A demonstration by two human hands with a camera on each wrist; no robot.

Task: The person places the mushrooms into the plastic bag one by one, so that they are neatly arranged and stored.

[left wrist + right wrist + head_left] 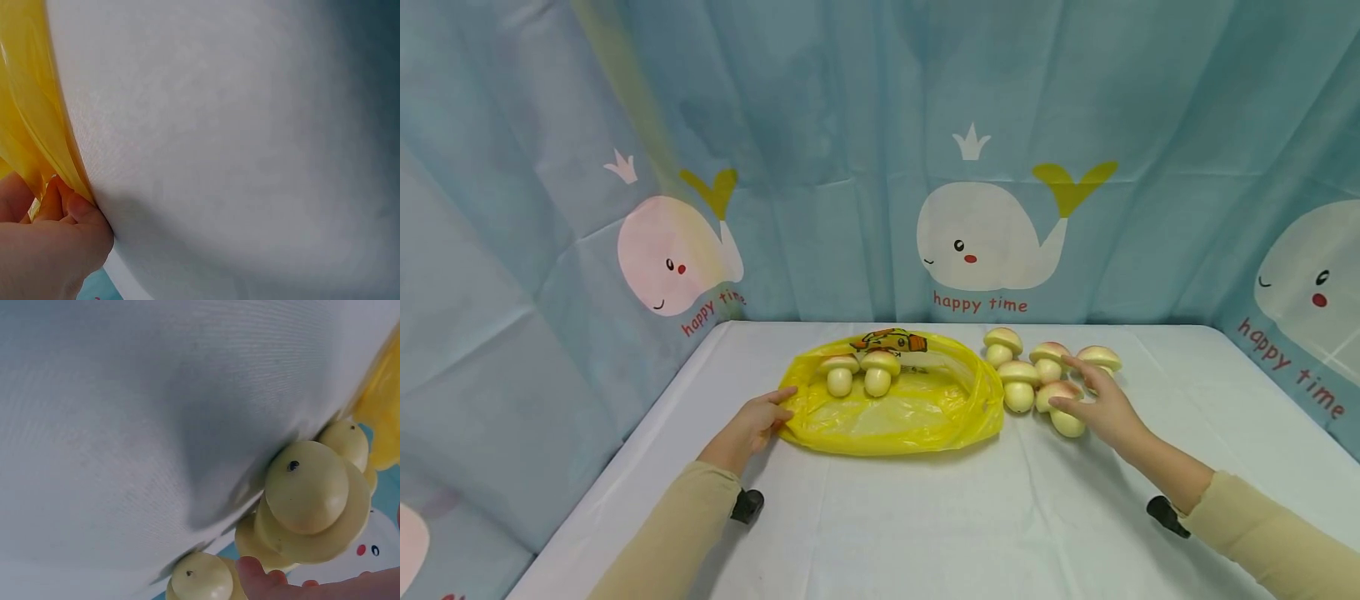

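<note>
A yellow plastic bag (887,429) lies flat and wide on the table, with two toy mushrooms (839,382) on it at its far left part. My left hand (760,421) pinches the bag's left edge; thumb and fingers close on the film in the left wrist view. Just right of the bag stands a cluster of several cream toy mushrooms (1018,387) with pinkish caps. Over this cluster my right hand (1105,408) spreads thumb and fingers apart around the nearest toy mushroom (306,487), which leans. Whether the fingertips touch it is hard to tell.
A white cloth covers the table (925,525). Behind it and at both sides hangs a blue curtain (850,125) printed with whales. Small black devices (747,506) are strapped at both wrists.
</note>
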